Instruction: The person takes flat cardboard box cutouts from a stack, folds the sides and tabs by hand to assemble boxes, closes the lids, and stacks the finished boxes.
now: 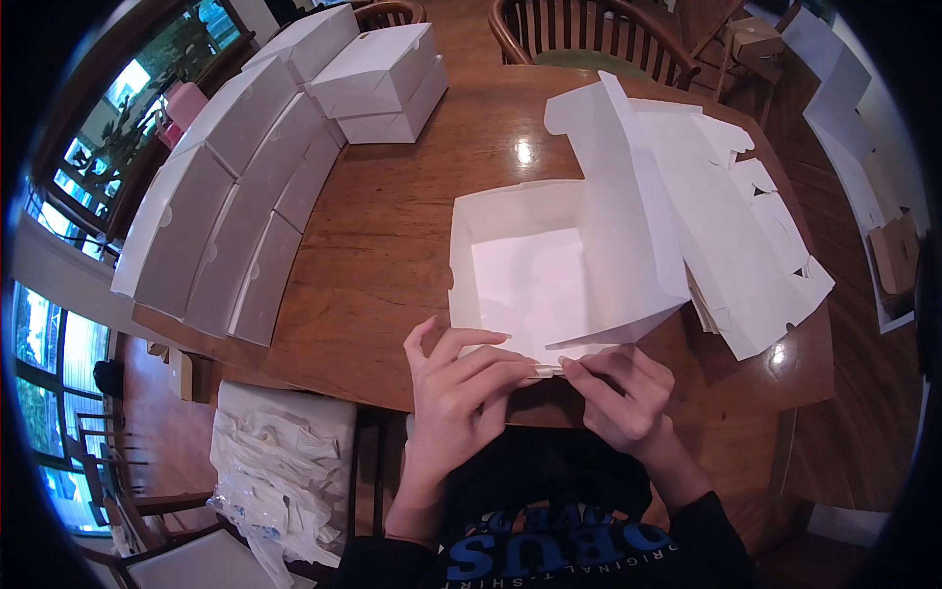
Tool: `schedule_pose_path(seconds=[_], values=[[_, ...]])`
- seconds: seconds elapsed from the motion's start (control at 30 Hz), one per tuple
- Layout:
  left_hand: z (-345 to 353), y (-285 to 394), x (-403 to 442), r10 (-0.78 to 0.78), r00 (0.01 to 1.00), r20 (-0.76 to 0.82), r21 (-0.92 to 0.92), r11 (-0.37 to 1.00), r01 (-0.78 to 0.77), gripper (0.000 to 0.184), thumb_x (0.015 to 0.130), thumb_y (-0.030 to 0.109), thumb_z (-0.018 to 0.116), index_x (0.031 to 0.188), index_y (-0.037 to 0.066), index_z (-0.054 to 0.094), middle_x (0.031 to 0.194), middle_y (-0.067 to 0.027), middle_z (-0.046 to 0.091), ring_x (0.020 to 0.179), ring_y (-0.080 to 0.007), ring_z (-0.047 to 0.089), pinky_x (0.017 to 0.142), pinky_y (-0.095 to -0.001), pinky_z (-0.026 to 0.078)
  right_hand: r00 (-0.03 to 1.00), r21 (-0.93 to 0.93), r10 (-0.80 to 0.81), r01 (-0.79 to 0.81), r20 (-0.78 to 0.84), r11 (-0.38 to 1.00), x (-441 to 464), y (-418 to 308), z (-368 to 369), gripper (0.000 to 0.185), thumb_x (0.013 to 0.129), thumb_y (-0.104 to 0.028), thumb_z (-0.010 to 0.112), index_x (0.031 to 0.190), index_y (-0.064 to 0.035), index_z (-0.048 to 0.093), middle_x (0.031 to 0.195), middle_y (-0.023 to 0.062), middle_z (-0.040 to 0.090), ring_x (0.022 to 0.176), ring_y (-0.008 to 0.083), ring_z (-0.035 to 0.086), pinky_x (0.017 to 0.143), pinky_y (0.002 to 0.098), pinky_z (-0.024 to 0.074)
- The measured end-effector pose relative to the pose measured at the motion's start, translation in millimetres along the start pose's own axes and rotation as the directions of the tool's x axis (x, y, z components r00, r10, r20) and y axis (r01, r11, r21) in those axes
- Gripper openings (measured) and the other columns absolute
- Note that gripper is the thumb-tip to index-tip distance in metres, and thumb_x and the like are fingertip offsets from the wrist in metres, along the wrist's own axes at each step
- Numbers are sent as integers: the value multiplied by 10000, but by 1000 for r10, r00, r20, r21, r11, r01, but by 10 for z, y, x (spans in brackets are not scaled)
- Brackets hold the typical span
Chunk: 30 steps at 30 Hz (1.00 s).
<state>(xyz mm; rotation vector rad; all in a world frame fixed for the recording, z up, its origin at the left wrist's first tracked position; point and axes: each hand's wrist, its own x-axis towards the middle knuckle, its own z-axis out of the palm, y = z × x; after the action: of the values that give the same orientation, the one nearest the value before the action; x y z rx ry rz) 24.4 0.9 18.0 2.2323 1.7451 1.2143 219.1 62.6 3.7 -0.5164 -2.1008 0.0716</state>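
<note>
An open white cardboard box [530, 275] stands on the wooden table in front of me, its lid raised on the right side. My left hand [461, 388] is at the near wall, its thumb and fingers curled round the wall's edge. Just to its right, my right hand [623, 393] pinches the same near edge, thumb and index fingertip close to a small folded tab. The fingertips of both hands nearly meet there. The box's inside shows no contents.
Closed white boxes [235, 196] are stacked along the table's left side and far left corner. Flat unfolded white cartons [736, 216] lie to the right. Wooden chairs [599, 39] stand beyond the table. Plastic bags [280, 471] rest on a seat at lower left.
</note>
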Motion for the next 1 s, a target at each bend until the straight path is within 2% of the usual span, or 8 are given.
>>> schedule_pose_path(seconds=[0.1,0.43,0.5,0.63,0.87,0.93,0.97,1.0], values=[[60,90,31,17,999,42,111,994,-22,169,729,51,714,826,189,729,852,91,685,926,-144,622,1013,-494,291,1000,-17,2,-2,-27,1000,-4,-6,35,423,509,18,649,921,12,745,759,80,623,631,231,597,525,295,475],[167,31,9,63,995,-81,46,997,-59,243,689,43,734,863,211,754,816,98,687,837,-134,607,961,-452,320,998,11,49,-48,-25,999,8,22,25,458,499,41,628,943,24,739,769,86,625,669,255,615,562,320,506],[170,7,15,44,994,-105,9,999,-43,233,680,43,742,845,207,756,803,94,698,828,-132,617,951,-437,326,999,-17,42,-43,-18,999,-10,35,21,436,544,-16,630,965,-2,743,814,52,638,711,201,631,582,291,526],[152,-6,47,101,987,-125,7,995,-100,237,652,-8,723,784,188,741,791,65,719,788,-139,635,958,-409,334,999,-21,50,-50,-4,999,-25,36,10,443,550,-15,627,978,1,739,833,51,648,732,198,637,597,294,536],[216,-54,-41,242,949,-200,70,970,-232,302,667,79,756,943,202,766,844,89,712,849,-116,652,967,-459,334,999,3,35,-35,-20,999,-86,59,23,459,586,-35,643,1037,-5,722,919,63,657,775,216,646,635,321,553],[207,-53,-43,206,963,-174,81,978,-194,304,666,80,753,942,204,767,844,94,711,845,-115,652,975,-461,332,999,38,50,-51,19,998,-98,54,29,459,597,-40,646,1050,-11,716,931,60,651,780,216,642,652,323,553],[234,-65,-40,200,960,-194,82,979,-188,309,665,78,749,942,212,768,834,99,702,841,-111,646,975,-464,332,987,36,130,-134,89,990,-68,-12,-27,327,645,41,684,965,-4,730,965,102,702,875,255,698,721,345,597],[239,-67,-30,224,953,-203,83,974,-211,309,665,78,749,942,212,768,834,99,702,841,-111,646,975,-464,332,990,20,122,-124,71,992,-49,-35,-23,327,645,41,684,965,-4,730,965,102,702,875,255,698,721,345,597]])
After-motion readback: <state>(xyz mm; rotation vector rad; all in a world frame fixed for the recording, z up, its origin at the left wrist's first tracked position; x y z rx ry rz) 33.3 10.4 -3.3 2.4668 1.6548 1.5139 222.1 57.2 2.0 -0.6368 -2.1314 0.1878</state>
